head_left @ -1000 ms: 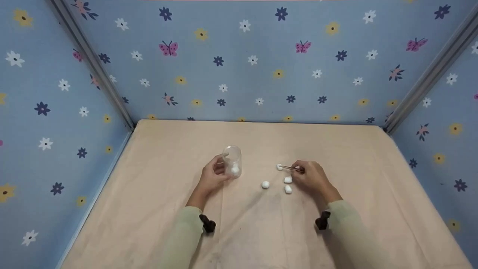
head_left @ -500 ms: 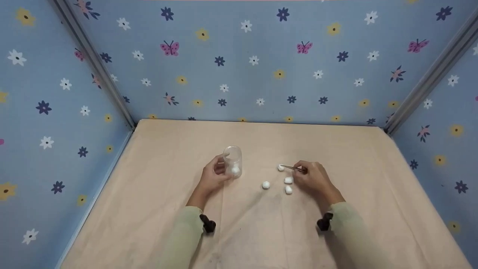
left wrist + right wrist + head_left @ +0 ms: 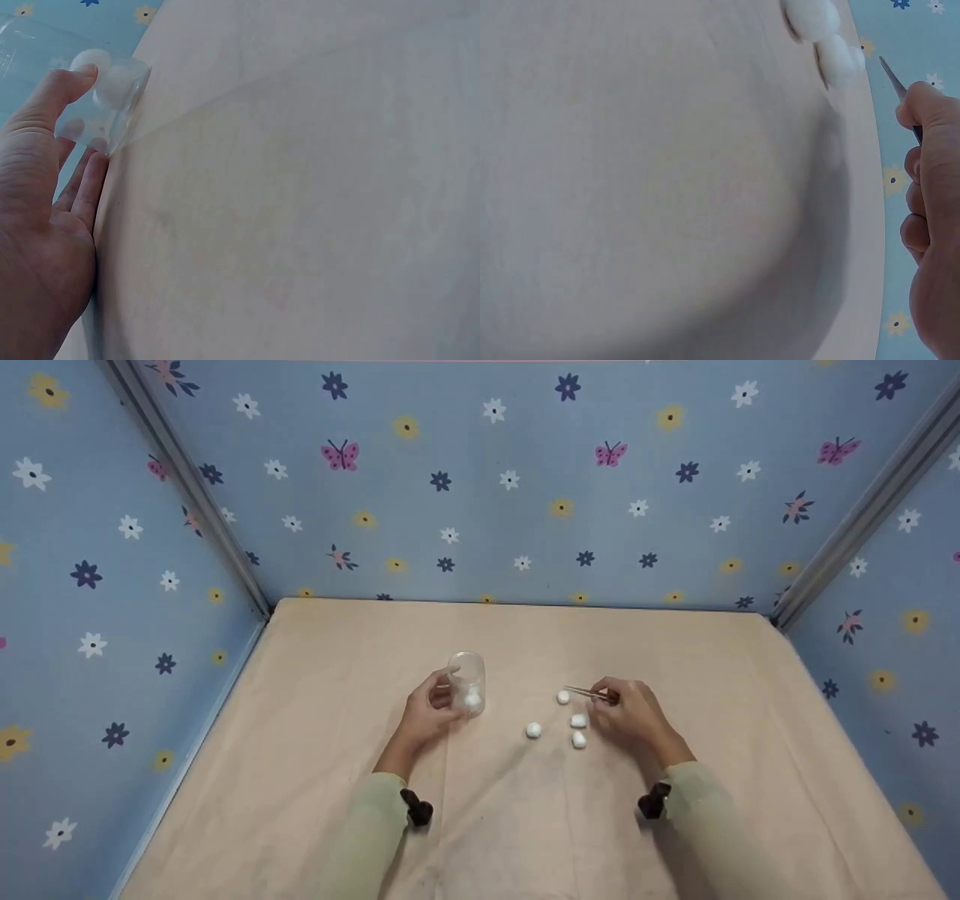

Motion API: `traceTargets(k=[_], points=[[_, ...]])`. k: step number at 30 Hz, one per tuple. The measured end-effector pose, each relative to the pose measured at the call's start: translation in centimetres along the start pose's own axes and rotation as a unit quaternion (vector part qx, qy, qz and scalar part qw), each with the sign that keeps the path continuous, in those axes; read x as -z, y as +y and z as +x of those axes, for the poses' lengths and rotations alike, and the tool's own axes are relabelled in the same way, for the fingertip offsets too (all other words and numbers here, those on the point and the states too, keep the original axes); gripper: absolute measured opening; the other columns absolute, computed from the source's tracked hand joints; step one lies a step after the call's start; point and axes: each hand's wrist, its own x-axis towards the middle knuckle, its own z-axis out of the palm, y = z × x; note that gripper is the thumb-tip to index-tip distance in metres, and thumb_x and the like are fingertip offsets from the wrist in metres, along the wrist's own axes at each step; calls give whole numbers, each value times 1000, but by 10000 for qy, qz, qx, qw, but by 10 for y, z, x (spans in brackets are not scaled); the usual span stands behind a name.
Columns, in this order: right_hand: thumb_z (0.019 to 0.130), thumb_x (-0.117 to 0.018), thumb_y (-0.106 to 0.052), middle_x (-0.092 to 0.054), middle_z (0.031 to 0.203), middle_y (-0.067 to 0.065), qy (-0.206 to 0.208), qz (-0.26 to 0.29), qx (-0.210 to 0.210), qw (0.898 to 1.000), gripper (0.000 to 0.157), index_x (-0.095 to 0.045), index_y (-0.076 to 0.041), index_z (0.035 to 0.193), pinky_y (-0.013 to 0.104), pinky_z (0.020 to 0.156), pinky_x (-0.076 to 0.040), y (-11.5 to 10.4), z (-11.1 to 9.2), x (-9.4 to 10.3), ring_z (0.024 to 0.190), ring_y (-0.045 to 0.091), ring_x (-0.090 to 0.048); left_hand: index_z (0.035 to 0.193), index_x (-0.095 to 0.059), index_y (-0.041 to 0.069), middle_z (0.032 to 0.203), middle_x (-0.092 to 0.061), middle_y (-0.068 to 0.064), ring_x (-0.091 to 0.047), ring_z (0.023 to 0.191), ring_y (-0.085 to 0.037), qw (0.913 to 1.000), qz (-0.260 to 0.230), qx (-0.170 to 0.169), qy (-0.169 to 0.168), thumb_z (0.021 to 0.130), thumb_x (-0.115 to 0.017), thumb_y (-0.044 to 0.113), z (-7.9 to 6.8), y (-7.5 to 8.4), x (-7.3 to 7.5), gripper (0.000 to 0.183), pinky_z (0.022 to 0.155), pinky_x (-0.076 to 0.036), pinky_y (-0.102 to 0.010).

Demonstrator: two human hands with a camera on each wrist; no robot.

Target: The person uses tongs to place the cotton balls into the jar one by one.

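Fingers [image 3: 600, 687] of the right hand [image 3: 631, 714] pinch closed round tweezers [image 3: 589, 692]; those of the left hand [image 3: 427, 715] curl about a clear cup [image 3: 468, 675]. Bench [image 3: 360, 660]: far edge, at the patterned wall [image 3: 480, 457], lies well beyond both hands; room for lateral travel runs over the surface between cup and loose balls. Cup stands roughly upright, mouth up, two white balls [image 3: 114, 88] visible near its base; bench contact uncertain. Tweezers lie crosswise, tips pointing left, cup-ward; no ball seen between them. Key relation: the nearest loose white ball [image 3: 563, 697] sits just on the person's side of the tips, roundish, no clear long axis; touching or not, cannot tell. Right hand is the nearer. Neighbours: a pair of white balls [image 3: 578, 721] closer to the person, a lone white ball [image 3: 534, 730] toward the cup.
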Motion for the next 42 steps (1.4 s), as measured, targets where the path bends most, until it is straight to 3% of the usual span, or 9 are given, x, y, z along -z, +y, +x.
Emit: traceTargets(k=[8,19,28,35,42], points=[[100,-80,-13,-75,81,6,-206,-67,-124,9997,11,-84,-12,110,34,71,-45,2,-2,-5,71,14,-52,162,-59,15,150,-63,-22,-70,141,-43,10000,27,66,7,92,-87,-5,-1,0,-1,78,123,-58,-58],[101,-79,-15,-75,79,5,-444,-80,-196,9988,11,-84,-12,110,31,68,-40,3,0,-7,69,14,-49,162,-59,15,148,-64,-22,-69,141,-43,10000,45,10,22,92,-87,-5,1,-1,-1,78,123,-58,-58],[100,-78,-11,-69,77,4,-347,10,-125,9993,10,-84,-12,107,34,71,-38,3,-2,-8,71,16,-46,162,-59,15,149,-64,-21,-70,141,-43,10000,50,16,8,91,-88,-4,1,-1,0,79,123,-59,-56],[101,-78,-12,-75,84,4,-316,107,-137,9993,11,-85,-13,109,34,74,-44,2,-3,-6,74,17,-51,161,-59,15,148,-64,-19,-71,139,-40,9999,96,50,54,91,-87,-5,1,-1,-1,78,121,-61,-52],[102,-77,-13,-70,79,4,-121,48,-107,9999,10,-84,-11,108,33,71,-41,0,2,3,72,17,-50,162,-58,14,151,-63,-21,-70,141,-42,9999,112,66,46,91,-88,-5,1,0,0,79,123,-59,-54]])
